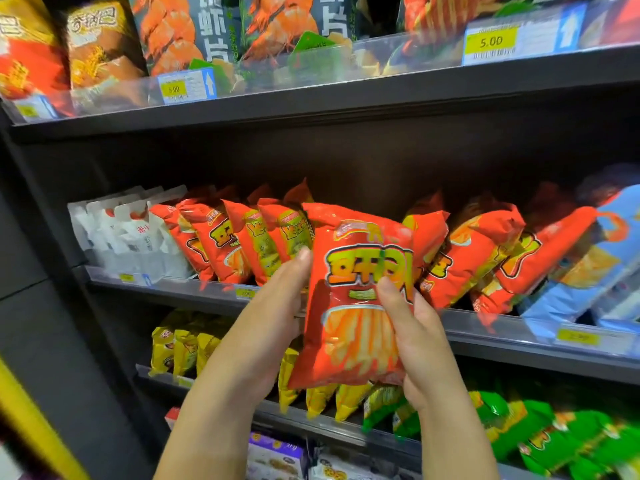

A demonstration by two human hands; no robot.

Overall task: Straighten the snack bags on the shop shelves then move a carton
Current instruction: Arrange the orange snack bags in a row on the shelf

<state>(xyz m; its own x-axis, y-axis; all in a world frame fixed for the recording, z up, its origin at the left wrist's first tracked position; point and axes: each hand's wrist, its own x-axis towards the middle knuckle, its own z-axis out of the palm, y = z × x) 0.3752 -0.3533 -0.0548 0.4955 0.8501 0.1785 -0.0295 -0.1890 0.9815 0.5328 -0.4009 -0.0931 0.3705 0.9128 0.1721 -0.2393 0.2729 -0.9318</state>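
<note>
I hold one red snack bag (356,271) upright in front of the middle shelf (519,336). My left hand (277,306) grips its left edge, thumb up on the front, fingers hidden behind. My right hand (412,327) grips the right side, thumb pressed on the bag's front. Behind it a row of red snack bags (235,237) leans rightwards on the left, and more red bags (485,247) lean on the right. No carton is in view.
White packets (124,233) stand at the left of the middle shelf, blue bags (588,282) at its right. The top shelf holds prawn cracker bags (194,32) with price tags (490,41). Yellow bags (180,341) and green bags (554,434) fill the lower shelf.
</note>
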